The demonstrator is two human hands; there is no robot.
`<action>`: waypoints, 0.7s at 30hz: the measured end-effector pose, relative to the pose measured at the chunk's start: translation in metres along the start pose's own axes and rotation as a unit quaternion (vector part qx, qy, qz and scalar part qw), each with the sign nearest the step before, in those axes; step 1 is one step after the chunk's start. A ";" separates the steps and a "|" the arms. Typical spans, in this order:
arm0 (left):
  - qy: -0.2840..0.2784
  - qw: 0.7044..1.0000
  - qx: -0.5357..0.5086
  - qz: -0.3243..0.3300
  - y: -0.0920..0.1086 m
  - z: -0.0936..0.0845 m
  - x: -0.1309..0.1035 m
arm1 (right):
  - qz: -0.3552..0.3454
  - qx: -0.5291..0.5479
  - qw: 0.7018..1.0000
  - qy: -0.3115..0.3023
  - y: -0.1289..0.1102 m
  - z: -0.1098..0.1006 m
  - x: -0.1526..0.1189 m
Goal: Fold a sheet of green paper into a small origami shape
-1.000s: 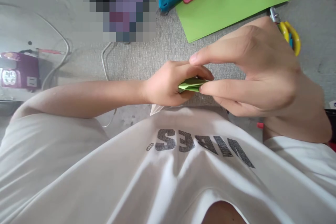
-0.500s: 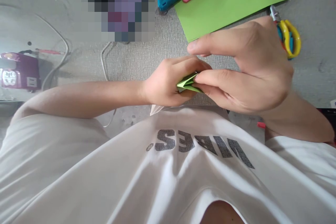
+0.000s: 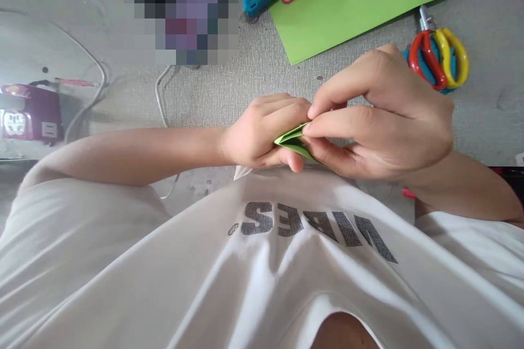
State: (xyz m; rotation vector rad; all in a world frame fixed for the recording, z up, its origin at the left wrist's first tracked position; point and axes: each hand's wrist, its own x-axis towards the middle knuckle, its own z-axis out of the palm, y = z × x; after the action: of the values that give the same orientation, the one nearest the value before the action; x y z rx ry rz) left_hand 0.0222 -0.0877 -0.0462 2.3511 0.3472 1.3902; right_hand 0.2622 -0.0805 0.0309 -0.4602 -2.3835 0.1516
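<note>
Lying in the curled left hand [image 3: 262, 128], the folded paper [image 3: 295, 146] opens toward the right hand [image 3: 397, 112], which pinches its upper layer.

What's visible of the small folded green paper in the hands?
The small folded green paper looks thin and creased: its layers meet at a pointed left end and gape towards the right. The left hand holds it and the right hand pinches its right side, near the front edge of the grey textured table. Hands hide part of it.

1 close head view, steeply downward
</note>
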 end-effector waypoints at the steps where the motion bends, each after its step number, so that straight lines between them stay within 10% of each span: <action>1: 0.002 1.000 -0.002 0.006 0.000 0.000 0.000 | 0.014 -0.002 1.000 -0.008 -0.001 0.002 0.000; 12: 0.120 0.993 -0.011 -0.015 -0.002 0.006 -0.006 | 0.059 0.021 0.998 0.027 0.003 0.009 -0.007; 21: 0.064 0.984 0.017 -0.167 0.041 -0.027 0.029 | 0.063 -0.001 0.994 0.091 0.012 0.011 -0.007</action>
State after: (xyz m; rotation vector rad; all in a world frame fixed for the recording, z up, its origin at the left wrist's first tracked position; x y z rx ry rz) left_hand 0.0129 -0.1073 0.0068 2.1100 0.7692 1.3785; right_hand 0.2633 -0.0718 0.0158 -0.6009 -2.1779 0.1579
